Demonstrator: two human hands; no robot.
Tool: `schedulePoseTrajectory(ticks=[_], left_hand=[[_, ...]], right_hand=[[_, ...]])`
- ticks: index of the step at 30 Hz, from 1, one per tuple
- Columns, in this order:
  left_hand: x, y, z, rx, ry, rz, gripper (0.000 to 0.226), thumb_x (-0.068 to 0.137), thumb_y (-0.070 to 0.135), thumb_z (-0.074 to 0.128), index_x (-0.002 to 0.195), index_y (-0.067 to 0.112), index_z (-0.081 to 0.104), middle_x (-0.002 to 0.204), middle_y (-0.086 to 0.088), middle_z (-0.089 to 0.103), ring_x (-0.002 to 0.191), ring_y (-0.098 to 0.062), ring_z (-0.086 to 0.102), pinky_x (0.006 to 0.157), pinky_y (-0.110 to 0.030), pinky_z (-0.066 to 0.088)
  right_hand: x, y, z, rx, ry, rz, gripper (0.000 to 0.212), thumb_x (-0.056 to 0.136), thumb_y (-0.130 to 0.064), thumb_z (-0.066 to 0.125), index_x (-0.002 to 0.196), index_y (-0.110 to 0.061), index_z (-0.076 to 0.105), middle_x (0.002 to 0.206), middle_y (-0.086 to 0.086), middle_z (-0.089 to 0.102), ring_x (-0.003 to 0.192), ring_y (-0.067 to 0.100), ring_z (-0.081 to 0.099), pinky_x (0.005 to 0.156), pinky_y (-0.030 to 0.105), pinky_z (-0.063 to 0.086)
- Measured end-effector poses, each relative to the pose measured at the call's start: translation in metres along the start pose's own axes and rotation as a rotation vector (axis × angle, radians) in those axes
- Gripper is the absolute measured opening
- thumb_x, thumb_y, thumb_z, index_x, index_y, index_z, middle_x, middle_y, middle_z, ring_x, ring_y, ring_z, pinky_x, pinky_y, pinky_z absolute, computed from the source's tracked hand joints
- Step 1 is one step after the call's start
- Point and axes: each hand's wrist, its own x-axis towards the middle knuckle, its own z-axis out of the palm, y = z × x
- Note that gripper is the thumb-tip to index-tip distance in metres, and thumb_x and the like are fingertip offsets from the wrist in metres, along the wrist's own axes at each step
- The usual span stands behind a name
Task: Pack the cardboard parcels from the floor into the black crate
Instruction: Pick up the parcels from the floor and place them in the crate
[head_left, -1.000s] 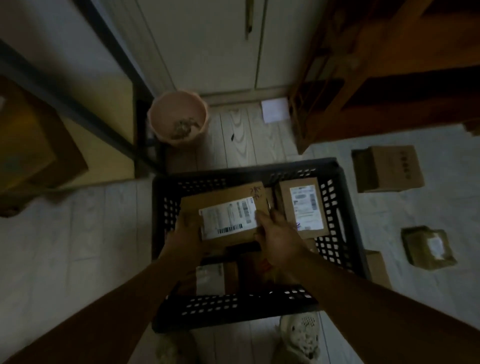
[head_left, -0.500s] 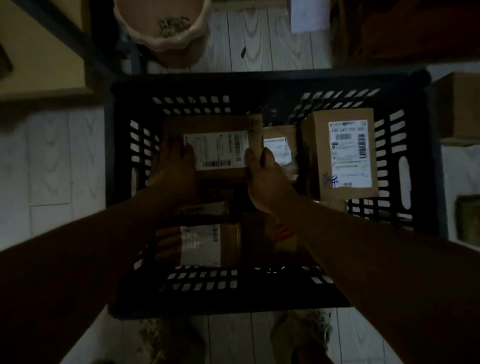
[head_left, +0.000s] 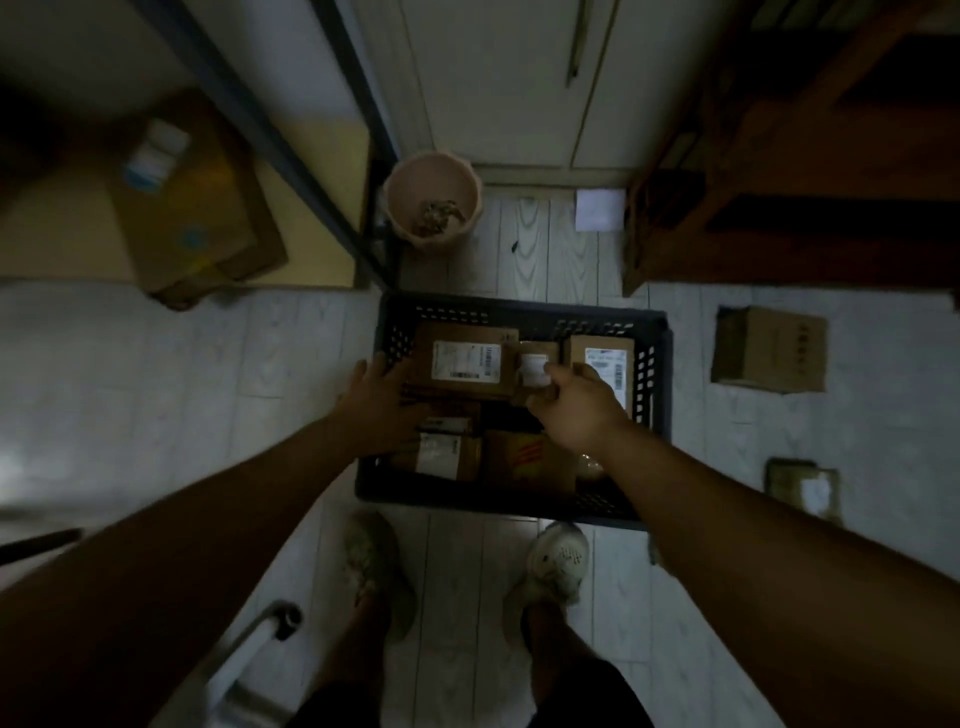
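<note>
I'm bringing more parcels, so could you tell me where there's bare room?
The black crate is crowded edge to edge. Bare floor lies left of it, below the shelf, and right of it between the open box and the taped parcel.

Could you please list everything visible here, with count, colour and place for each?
Crate: one, black, floor centre.
Parcels in crate: at least six, brown, labelled.
Parcels on floor: two, brown, right of crate.
Flat box: one, brown, on yellow surface, upper left.
Pot: one, pink, beyond crate.
Paper: one, white, floor by door.
Shelf: one, brown wood, upper right.
Shoes: two, pale, below crate.
Left hand: open, at crate's left edge.
Right hand: fingers on small parcel.
</note>
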Motion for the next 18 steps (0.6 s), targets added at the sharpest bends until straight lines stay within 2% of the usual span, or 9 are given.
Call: schedulePoseTrajectory(ticks=[2,7,11,14,16,18], left_hand=[[-0.055,0.011,-0.016,-0.047,0.001,-0.025,0.080,0.090,0.052,0.047,0.149,0.025,0.002,0.157,-0.014,0.001,0.143,-0.034,0.000,0.117,-0.047,0.009],[-0.165,0.032,-0.044,-0.105,0.093,-0.013,0.079,0.089,0.054,0.046,0.149,0.027,0.002,0.158,-0.008,-0.004,0.144,-0.032,-0.005,0.116,-0.045,0.005],[-0.224,0.055,-0.057,-0.041,0.160,0.128,0.073,0.089,0.049,0.050,0.148,0.031,0.011,0.157,-0.009,0.009,0.142,-0.034,0.006,0.115,-0.045,0.011],[-0.249,0.081,-0.063,0.101,0.219,0.262,0.069,0.088,0.048,0.052,0.145,0.023,0.023,0.153,-0.009,0.023,0.139,-0.030,0.018,0.115,-0.044,0.013],[-0.268,0.098,-0.063,0.145,0.219,0.277,0.073,0.089,0.047,0.051,0.148,0.019,0.018,0.156,-0.010,0.016,0.142,-0.031,0.012,0.116,-0.044,0.010],[-0.288,0.114,-0.063,0.053,0.220,0.284,0.077,0.088,0.050,0.051,0.149,0.023,0.013,0.158,-0.008,0.008,0.144,-0.030,0.007,0.115,-0.043,0.011]], right_hand=[[-0.049,-0.018,-0.020,0.005,0.003,-0.012,0.052,0.091,-0.046,0.048,0.139,-0.028,0.039,0.142,0.012,0.036,0.126,0.032,0.039,0.105,0.037,0.035],[-0.150,-0.040,-0.053,-0.035,0.040,-0.020,0.051,0.091,-0.047,0.048,0.136,-0.024,0.044,0.139,0.015,0.041,0.124,0.033,0.041,0.103,0.042,0.039],[-0.224,-0.035,-0.082,-0.039,0.178,0.024,0.060,0.090,-0.043,0.053,0.144,-0.024,0.034,0.148,0.015,0.033,0.132,0.033,0.036,0.108,0.040,0.034],[-0.277,-0.012,-0.105,-0.081,0.310,0.111,0.063,0.090,-0.045,0.053,0.145,-0.024,0.031,0.149,0.014,0.034,0.133,0.033,0.036,0.105,0.038,0.035],[-0.313,0.005,-0.116,-0.111,0.358,0.193,0.069,0.090,-0.048,0.052,0.147,-0.019,0.027,0.150,0.017,0.030,0.134,0.034,0.035,0.106,0.037,0.034],[-0.349,0.019,-0.124,-0.127,0.408,0.237,0.070,0.090,-0.048,0.051,0.148,-0.019,0.024,0.152,0.019,0.027,0.134,0.036,0.033,0.107,0.038,0.032]])
